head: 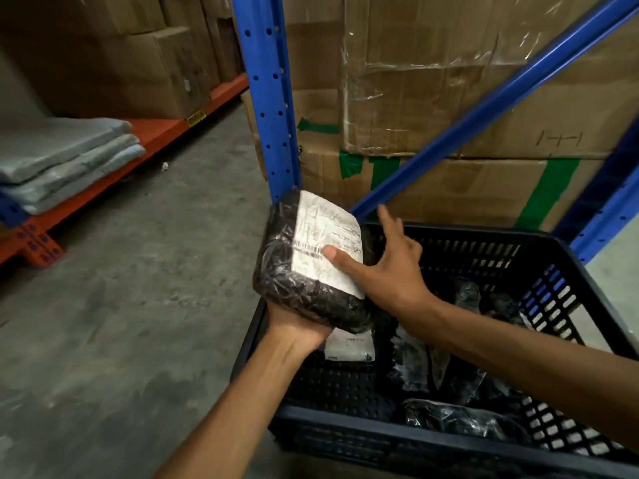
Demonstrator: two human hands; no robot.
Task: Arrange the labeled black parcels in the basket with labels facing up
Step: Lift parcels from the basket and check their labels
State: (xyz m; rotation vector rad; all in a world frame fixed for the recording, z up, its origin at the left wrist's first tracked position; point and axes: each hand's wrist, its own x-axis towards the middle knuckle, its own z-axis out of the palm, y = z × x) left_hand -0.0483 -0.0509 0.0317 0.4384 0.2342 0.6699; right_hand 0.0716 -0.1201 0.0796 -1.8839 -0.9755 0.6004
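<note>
A black plastic-wrapped parcel [294,271] with a white label facing up hangs above the left rim of the dark basket [432,440]. My left hand [297,328] grips it from underneath at its near end. My right hand [387,267] rests on its right side, thumb pressed on the label, fingers spread. Inside the basket lie several black parcels [456,420]. One parcel with a white label [349,347] shows just below the held one.
A blue rack upright [266,95] and a diagonal brace [484,108] stand right behind the basket, with taped cardboard boxes [449,98] stacked there. At left, an orange shelf beam [148,140] carries grey folded pads [65,157]. Concrete floor [138,288] spreads to the left.
</note>
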